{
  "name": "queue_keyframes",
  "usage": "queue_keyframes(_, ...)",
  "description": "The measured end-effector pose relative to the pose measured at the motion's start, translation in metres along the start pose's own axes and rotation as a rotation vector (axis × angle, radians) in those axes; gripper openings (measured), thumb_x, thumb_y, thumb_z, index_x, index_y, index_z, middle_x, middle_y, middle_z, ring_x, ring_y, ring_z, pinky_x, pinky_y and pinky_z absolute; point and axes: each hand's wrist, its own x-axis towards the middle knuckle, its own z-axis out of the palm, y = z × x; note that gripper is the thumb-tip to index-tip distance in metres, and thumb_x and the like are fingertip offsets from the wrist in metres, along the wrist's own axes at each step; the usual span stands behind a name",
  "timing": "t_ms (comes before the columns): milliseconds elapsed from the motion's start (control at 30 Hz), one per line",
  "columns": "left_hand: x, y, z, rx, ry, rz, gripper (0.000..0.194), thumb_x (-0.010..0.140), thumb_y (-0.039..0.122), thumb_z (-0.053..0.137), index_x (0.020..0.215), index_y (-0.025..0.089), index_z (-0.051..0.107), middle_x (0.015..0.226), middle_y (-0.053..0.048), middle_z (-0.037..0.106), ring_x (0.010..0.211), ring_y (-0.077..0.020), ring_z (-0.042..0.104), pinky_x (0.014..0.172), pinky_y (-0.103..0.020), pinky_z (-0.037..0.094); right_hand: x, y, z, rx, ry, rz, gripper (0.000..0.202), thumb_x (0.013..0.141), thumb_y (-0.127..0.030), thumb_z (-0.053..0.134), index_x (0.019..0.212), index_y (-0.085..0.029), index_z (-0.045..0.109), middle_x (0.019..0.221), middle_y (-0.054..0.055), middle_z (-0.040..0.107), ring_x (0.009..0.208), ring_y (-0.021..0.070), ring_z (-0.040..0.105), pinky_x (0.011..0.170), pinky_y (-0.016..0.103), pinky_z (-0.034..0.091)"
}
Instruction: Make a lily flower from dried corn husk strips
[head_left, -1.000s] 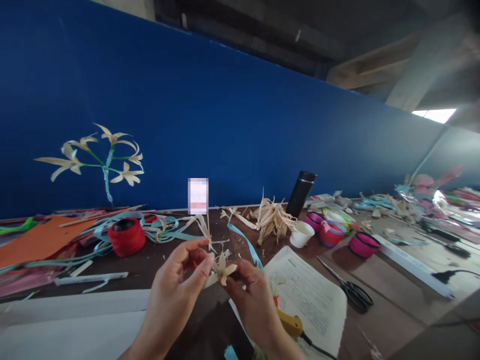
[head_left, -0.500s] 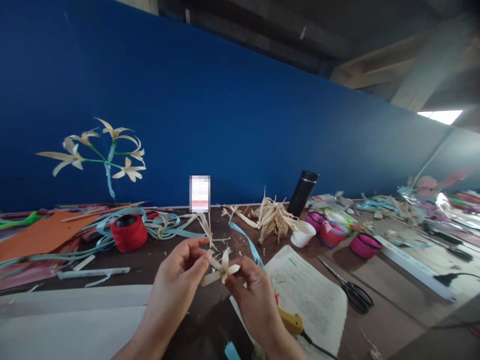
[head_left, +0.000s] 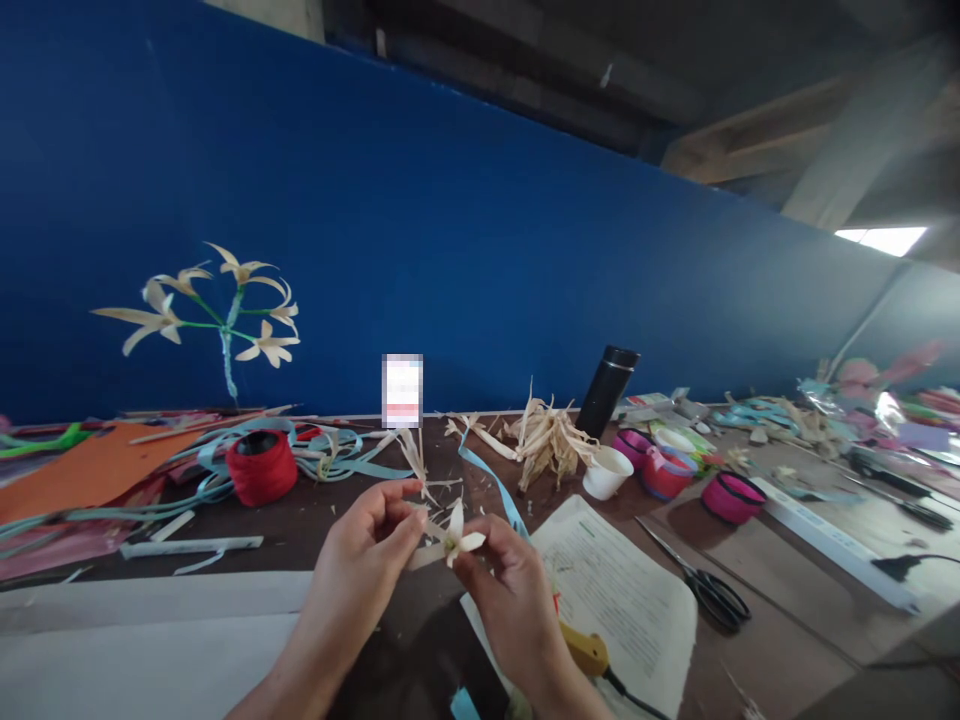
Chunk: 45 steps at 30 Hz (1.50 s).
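Observation:
Between my two hands is a small cream-coloured handmade flower (head_left: 456, 541) with narrow pointed petals, which look like dried husk. My left hand (head_left: 369, 548) is closed in a pinch on the tip of a petal pointing left. Fingers of my right hand (head_left: 504, 580) grip the flower near its centre from the right; its base is hidden behind them. Beside my right wrist, a yellow corded tool (head_left: 585, 648), probably a glue gun, lies partly covered on a printed sheet (head_left: 619, 580). Dried husk strips (head_left: 412, 455) lie just beyond my fingers.
A finished flower spray (head_left: 231, 330) stands at the left by the blue wall. A red ribbon roll (head_left: 261, 468), light-blue strips (head_left: 491, 480), a husk bundle (head_left: 551, 440), a black bottle (head_left: 607, 390), a white cup (head_left: 607, 472), scissors (head_left: 712, 595) and a power strip (head_left: 832, 545) lie around.
The view has shifted slightly, so things sit a little further right. My hands keep their hold on the flower, which has turned slightly.

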Motion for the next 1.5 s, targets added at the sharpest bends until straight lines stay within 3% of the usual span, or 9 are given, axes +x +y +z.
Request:
queue_keyframes(233,-0.002,0.003,0.001,-0.019,-0.030,0.000,0.040,0.075,0.042,0.056,0.107,0.019,0.056,0.063,0.005,0.054,0.050,-0.0091,0.046,0.046,-0.019,0.034,0.000,-0.004,-0.001,-0.054,-0.049,0.003,0.003,0.074,-0.019,0.063,0.075,-0.017,0.063,0.066,-0.002,0.058,0.063,0.0125,0.049,0.058,0.021,0.038)
queue_keyframes(400,-0.003,0.003,0.002,-0.025,-0.110,0.006,0.040,0.075,0.039,0.057,0.108,0.017,0.055,0.069,0.001,0.059,0.064,-0.0136,0.055,0.058,-0.023,0.041,0.001,-0.003,-0.001,-0.011,-0.060,-0.001,0.007,0.075,-0.023,0.063,0.074,-0.016,0.063,0.066,-0.002,0.056,0.063,0.0124,0.047,0.058,0.022,0.037)
queue_keyframes(500,-0.002,0.001,0.003,-0.015,-0.136,0.010,0.040,0.071,0.036,0.059,0.106,0.016,0.056,0.063,0.003,0.056,0.060,-0.0132,0.054,0.057,-0.023,0.039,0.002,-0.001,-0.001,-0.034,-0.045,0.006,0.009,0.075,-0.025,0.063,0.074,-0.016,0.063,0.066,-0.002,0.054,0.064,0.0123,0.046,0.058,0.022,0.036)
queue_keyframes(900,0.002,-0.008,0.001,0.058,-0.143,0.002,0.042,0.071,0.036,0.058,0.109,0.018,0.054,0.063,0.005,0.050,0.058,-0.0115,0.048,0.055,-0.021,0.036,0.003,0.007,0.000,0.002,-0.033,0.003,0.007,0.075,-0.024,0.063,0.075,-0.017,0.063,0.068,-0.001,0.055,0.065,0.0130,0.047,0.059,0.023,0.037)
queue_keyframes(1267,-0.003,-0.001,0.006,0.087,-0.078,0.013,0.038,0.071,0.036,0.056,0.103,0.016,0.058,0.058,0.006,0.046,0.051,-0.0096,0.042,0.049,-0.020,0.032,0.001,0.010,0.001,-0.035,-0.032,-0.009,0.007,0.076,-0.024,0.063,0.075,-0.017,0.062,0.068,-0.001,0.055,0.064,0.0129,0.047,0.059,0.023,0.036)
queue_keyframes(1500,0.001,-0.008,0.002,0.077,-0.141,0.014,0.039,0.074,0.036,0.054,0.108,0.017,0.055,0.062,0.005,0.052,0.058,-0.0115,0.049,0.054,-0.021,0.036,0.002,0.009,0.001,0.032,-0.029,0.005,0.011,0.075,-0.027,0.064,0.074,-0.016,0.063,0.069,0.000,0.057,0.067,0.0138,0.047,0.061,0.024,0.037)
